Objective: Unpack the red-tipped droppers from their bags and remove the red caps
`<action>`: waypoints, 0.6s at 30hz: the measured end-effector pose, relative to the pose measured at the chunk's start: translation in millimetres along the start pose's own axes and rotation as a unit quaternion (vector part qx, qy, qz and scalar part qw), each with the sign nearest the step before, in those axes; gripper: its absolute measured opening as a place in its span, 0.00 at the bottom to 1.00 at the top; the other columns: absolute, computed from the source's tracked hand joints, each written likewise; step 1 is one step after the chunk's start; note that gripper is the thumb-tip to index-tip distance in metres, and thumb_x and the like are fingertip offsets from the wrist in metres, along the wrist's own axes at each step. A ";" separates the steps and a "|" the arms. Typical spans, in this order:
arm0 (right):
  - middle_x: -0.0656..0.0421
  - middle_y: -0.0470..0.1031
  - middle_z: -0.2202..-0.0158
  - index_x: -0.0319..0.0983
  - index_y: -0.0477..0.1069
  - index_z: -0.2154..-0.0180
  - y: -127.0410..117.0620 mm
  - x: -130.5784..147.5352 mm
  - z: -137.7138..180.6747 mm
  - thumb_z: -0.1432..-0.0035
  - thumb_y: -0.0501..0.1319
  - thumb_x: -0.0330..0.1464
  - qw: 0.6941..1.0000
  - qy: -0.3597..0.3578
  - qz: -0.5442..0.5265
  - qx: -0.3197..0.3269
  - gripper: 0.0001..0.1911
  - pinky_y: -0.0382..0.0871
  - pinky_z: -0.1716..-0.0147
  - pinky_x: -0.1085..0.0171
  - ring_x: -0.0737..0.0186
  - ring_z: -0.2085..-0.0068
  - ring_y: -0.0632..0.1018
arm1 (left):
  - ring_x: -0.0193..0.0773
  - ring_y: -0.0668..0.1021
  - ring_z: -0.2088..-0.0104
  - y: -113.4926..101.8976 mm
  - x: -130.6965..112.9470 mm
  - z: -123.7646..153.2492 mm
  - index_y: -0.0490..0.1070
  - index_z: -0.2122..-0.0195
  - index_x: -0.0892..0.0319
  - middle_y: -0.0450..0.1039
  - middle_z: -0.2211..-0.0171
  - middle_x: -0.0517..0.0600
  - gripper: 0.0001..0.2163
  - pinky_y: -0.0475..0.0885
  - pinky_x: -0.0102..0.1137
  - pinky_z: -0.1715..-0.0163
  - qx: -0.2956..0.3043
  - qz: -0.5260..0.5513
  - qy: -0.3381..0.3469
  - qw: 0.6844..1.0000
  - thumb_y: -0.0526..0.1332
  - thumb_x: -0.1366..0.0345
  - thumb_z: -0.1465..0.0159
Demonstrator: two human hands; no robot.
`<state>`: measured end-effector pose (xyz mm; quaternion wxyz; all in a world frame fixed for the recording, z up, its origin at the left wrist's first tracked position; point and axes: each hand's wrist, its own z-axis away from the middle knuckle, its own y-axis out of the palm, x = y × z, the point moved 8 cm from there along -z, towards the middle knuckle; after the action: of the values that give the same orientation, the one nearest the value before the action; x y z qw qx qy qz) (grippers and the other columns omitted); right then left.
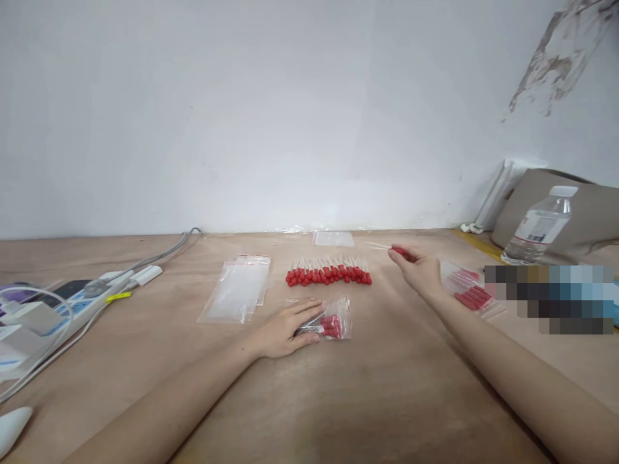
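Observation:
My left hand (pixel 285 328) lies flat on the wooden table (pixel 377 399), its fingers holding down the mouth of a small clear bag (pixel 333 320) that has red-capped droppers in it. My right hand (pixel 418 267) is stretched out to the right of a row of red-capped droppers (pixel 329 272). It pinches one red-capped dropper (pixel 394 249) between its fingertips, the thin clear stem pointing left. Filled bags of droppers (pixel 471 293) lie just right of that hand.
A stack of empty clear bags (pixel 236 287) lies left of the row, and another clear bag (pixel 333 238) near the wall. A power strip with cables (pixel 87 299) fills the left side. A water bottle (pixel 541 225) and cardboard (pixel 594 212) stand at the right.

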<state>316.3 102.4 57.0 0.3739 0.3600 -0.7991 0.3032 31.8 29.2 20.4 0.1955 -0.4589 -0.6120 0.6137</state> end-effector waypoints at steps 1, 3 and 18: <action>0.53 0.73 0.66 0.36 0.74 0.64 6.9 -0.3 4.9 0.54 0.61 0.40 0.999 -0.031 0.036 -0.007 0.17 0.68 0.63 0.59 0.61 0.66 0.74 | 0.41 0.57 0.41 0.2 0.2 0.1 0.51 0.41 0.58 0.52 0.41 0.54 0.25 0.55 0.38 0.43 -0.001 0.000 0.001 1.000 0.50 0.54 0.38; 0.53 0.71 0.65 0.36 0.74 0.64 23.7 -1.4 15.6 0.52 0.58 0.41 0.994 -0.076 0.081 0.009 0.17 0.69 0.63 0.60 0.61 0.65 0.73 | 0.41 0.57 0.41 0.6 0.4 0.2 0.51 0.41 0.57 0.52 0.41 0.53 0.25 0.55 0.39 0.43 -0.003 -0.001 0.003 1.000 0.50 0.54 0.38; 0.49 0.69 0.64 0.33 0.70 0.58 38.9 -8.3 25.7 0.44 0.47 0.33 0.978 -0.141 0.148 0.046 0.19 0.65 0.58 0.57 0.57 0.60 0.71 | 0.41 0.58 0.42 -0.6 -0.5 0.2 0.53 0.42 0.58 0.52 0.41 0.54 0.25 0.56 0.38 0.43 0.005 0.000 -0.016 1.000 0.51 0.54 0.38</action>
<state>279.2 107.6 28.1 0.1919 0.2932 -0.8735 0.3380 31.7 28.8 21.1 0.1879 -0.4478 -0.6120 0.6242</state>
